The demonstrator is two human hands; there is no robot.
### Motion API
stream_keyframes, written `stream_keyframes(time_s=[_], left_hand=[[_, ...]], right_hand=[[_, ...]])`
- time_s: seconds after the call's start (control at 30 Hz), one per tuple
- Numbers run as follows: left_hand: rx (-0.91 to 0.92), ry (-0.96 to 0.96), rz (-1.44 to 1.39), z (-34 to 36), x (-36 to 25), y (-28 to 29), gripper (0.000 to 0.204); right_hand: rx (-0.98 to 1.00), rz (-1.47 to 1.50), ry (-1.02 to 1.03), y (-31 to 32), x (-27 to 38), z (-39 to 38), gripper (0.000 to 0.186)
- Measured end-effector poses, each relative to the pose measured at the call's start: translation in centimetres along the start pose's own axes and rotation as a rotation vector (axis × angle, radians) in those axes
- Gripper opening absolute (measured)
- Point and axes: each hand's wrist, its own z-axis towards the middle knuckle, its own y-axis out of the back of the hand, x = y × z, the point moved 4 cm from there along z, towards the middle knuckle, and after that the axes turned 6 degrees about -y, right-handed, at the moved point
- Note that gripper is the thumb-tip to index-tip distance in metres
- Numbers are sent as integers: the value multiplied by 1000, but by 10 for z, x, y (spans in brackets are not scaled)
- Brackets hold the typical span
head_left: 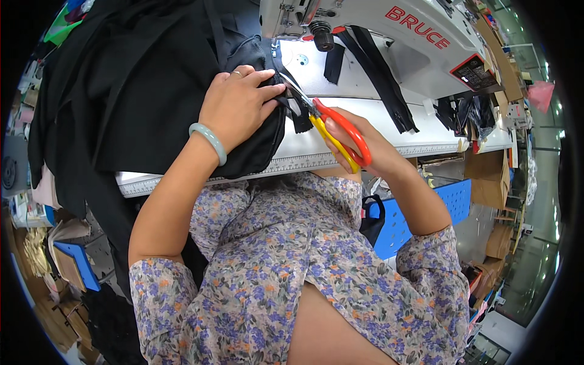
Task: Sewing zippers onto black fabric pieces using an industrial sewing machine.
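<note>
A large black garment (140, 91) is heaped over the left side of the table and hangs over its front edge. My left hand (234, 112) lies on its right edge, thumb and fingers closed on the cloth beside a strip with a zipper. In my right hand (374, 146) is a pair of scissors (350, 128) with red and yellow handles. Their blades point up and left to the garment's edge, right by my left fingertips. Whether they are cutting through anything cannot be made out. A short black tape end (302, 123) hangs below the blades.
A white sewing machine (395, 30) stands over the far side of the table. Long black zipper strips (383, 85) lie under its arm. A ruler strip (389, 152) runs along the front edge. Dark plastic wrapping (474, 115) sits at the right, above a cardboard box (486, 176).
</note>
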Motion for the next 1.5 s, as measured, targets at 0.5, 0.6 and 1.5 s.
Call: stream_keyframes(time_s=[0.5,0.6,1.5], left_hand=[[-1,13,-23,1,-1,-1,26],[6,19,-34,0,0,-1,25],[131,-278,-264,20,21,17,35]], right_hand=[[12,-16,11,1,-1,1,47],[-21,-5,21,-1,2,2,46],[-511,-1403,939,14,48,63,33]])
